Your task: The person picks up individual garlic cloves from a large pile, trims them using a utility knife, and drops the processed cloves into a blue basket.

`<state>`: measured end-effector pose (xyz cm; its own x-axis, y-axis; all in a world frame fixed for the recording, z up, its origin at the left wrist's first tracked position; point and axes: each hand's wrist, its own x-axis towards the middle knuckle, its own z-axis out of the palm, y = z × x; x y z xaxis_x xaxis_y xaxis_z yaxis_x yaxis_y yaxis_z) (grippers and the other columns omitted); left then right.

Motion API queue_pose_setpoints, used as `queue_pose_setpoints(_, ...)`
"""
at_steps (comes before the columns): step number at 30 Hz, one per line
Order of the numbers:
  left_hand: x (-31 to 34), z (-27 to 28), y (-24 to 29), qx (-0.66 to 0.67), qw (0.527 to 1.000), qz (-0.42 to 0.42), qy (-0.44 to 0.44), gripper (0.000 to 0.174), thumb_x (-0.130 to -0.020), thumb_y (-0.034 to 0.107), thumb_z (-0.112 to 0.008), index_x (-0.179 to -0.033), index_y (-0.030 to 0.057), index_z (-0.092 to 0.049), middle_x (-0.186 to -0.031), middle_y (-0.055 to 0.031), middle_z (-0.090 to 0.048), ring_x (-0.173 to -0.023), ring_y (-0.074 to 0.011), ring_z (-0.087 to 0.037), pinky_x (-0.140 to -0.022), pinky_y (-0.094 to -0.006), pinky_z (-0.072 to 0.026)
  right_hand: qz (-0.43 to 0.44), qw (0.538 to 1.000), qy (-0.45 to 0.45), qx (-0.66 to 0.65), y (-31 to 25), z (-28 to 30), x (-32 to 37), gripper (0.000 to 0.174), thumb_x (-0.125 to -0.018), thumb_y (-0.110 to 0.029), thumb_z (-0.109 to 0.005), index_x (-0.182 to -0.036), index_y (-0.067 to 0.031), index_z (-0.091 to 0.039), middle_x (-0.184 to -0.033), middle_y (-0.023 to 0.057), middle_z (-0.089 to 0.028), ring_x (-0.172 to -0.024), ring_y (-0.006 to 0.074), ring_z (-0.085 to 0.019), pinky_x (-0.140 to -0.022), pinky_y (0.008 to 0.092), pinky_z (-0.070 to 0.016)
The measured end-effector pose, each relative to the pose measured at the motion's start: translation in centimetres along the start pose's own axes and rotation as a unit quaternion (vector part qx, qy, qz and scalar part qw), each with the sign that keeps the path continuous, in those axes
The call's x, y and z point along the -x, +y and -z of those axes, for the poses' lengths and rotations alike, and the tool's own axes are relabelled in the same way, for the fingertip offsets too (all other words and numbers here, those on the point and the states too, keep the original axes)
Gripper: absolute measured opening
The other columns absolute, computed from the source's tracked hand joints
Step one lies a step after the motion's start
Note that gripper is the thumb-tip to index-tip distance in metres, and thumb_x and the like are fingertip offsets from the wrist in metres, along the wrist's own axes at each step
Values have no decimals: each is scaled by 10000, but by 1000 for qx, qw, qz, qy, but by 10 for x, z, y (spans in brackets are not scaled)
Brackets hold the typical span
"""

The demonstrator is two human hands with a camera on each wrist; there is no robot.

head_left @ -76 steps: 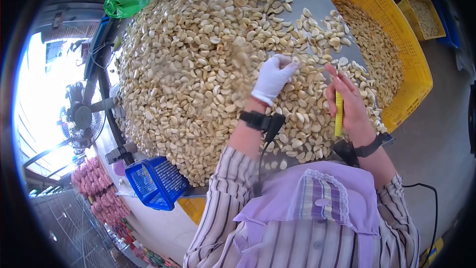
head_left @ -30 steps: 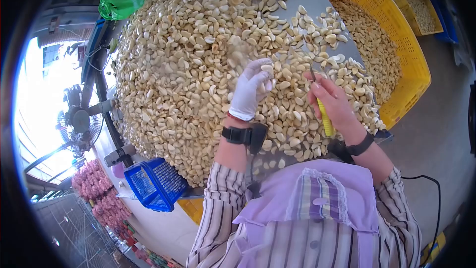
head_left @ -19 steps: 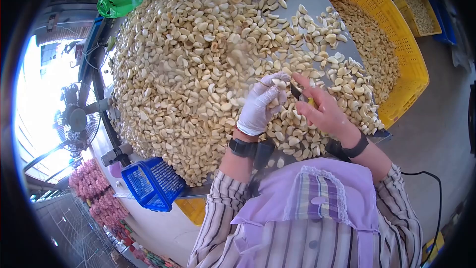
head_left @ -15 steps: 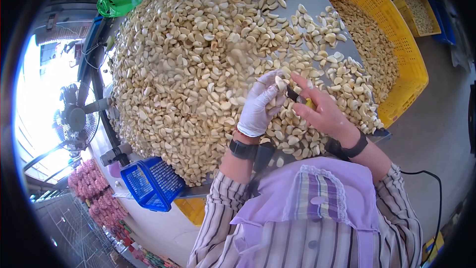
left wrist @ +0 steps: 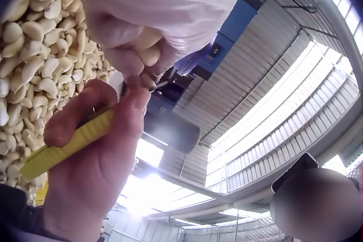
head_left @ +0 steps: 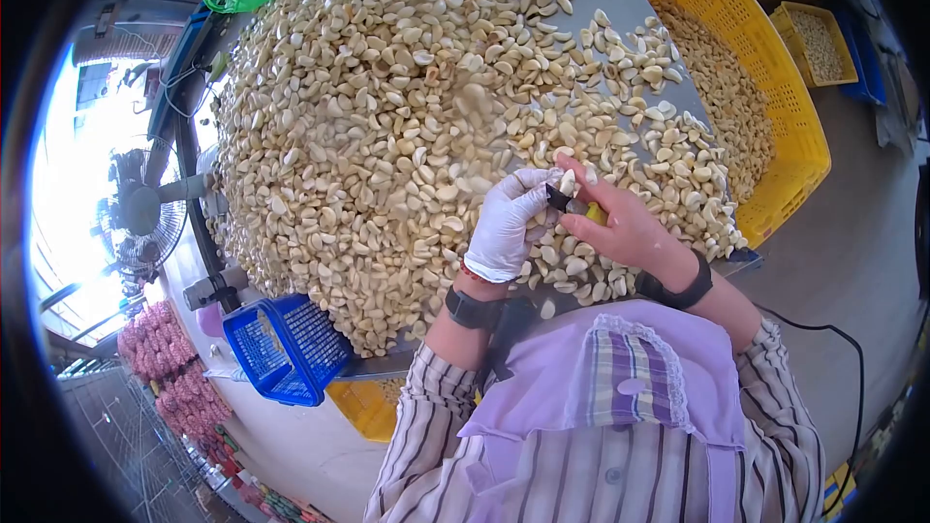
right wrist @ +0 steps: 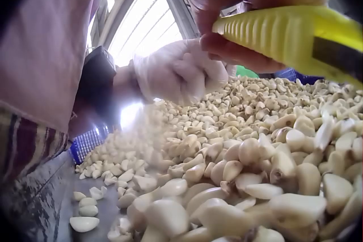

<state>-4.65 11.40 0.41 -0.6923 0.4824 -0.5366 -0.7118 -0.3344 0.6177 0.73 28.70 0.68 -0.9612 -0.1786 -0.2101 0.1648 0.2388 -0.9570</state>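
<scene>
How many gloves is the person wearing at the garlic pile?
1. The white glove is on the left hand, which pinches a garlic clove; the right hand is bare and grips a yellow-handled knife.

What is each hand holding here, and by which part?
Left hand pinches a garlic clove in its fingertips; right hand grips a yellow-handled knife by the handle.
</scene>
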Motion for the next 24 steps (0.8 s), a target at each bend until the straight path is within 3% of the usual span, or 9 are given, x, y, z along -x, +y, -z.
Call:
queue_pose_setpoints(7,14,17,2,66,994,26,-80,167,-890,117,-585,-1028,24,-582,-803,-33,-581,-520,-51,-416,-398,-160,-262,-36,997,-15,-65,-17,-1,3,521,-873,-179,-584,-1372,-175,-433,-696,1,-549,-556,98,-498,-532,242,-426)
queue_pose_setpoints(9,22,23,2,171,974,68,-135,196,-885,131,-594,-1055,36,-571,-816,-50,-576,-524,-63,-414,-388,-157,-259,-217,954,4,-206,-22,1,2,453,-904,-160,-532,-1351,-176,-466,-694,-13,-545,-495,61,-469,-471,207,-409)
queue_pose_setpoints(15,72,53,35,167,983,-78,-19,227,-867,217,-633,-1027,71,-567,-832,-31,-584,-594,-71,-509,-409,-156,-346,-149,947,4,-284,-13,1,6,468,-936,-143,-443,-1390,-59,-364,-687,1,-502,-476,53,-440,-446,174,-381)
queue_pose_setpoints(16,85,61,43,163,946,-165,225,193,-880,208,-613,-1007,66,-579,-831,-27,-595,-669,-86,-560,-522,-175,-457,-140,952,17,-270,-14,1,8,468,-936,-144,-445,-1388,-53,-365,-695,2,-505,-479,53,-440,-449,172,-381)
queue_pose_setpoints(17,105,68,62,93,898,-293,315,178,-893,204,-594,-995,58,-587,-870,-36,-615,-769,-105,-594,-660,-203,-512,-131,957,31,-257,-15,1,10,467,-936,-144,-448,-1385,-46,-367,-704,2,-509,-481,53,-440,-451,169,-381)
queue_pose_setpoints(18,131,98,81,59,889,-346,294,192,-899,193,-583,-1030,54,-586,-943,-53,-627,-777,-106,-590,-657,-202,-509,-110,958,36,-262,-14,3,12,462,-943,-156,-457,-1382,-47,-370,-714,3,-511,-475,47,-437,-438,159,-372)
queue_pose_setpoints(19,163,157,98,-116,795,-374,464,202,-908,182,-565,-1058,47,-583,-972,-53,-628,-699,-73,-561,-591,-190,-477,-111,957,29,-265,-11,4,12,462,-943,-156,-457,-1382,-47,-370,-714,3,-511,-475,47,-437,-438,159,-372)
queue_pose_setpoints(21,216,193,129,-155,734,-457,477,295,-894,184,-577,-1142,25,-557,-1005,-82,-631,-822,-137,-598,-703,-249,-493,-99,943,66,-312,-4,8,12,447,-935,-190,-503,-1358,-74,-420,-703,0,-527,-457,49,-443,-426,170,-374)
queue_pose_setpoints(24,268,251,154,-278,626,-349,640,338,-879,205,-597,-1165,26,-574,-1069,-124,-631,-1007,-236,-580,-871,-330,-457,-106,927,80,-350,2,7,7,412,-948,-223,-498,-1324,-62,-452,-700,-2,-520,-451,44,-433,-419,162,-361)
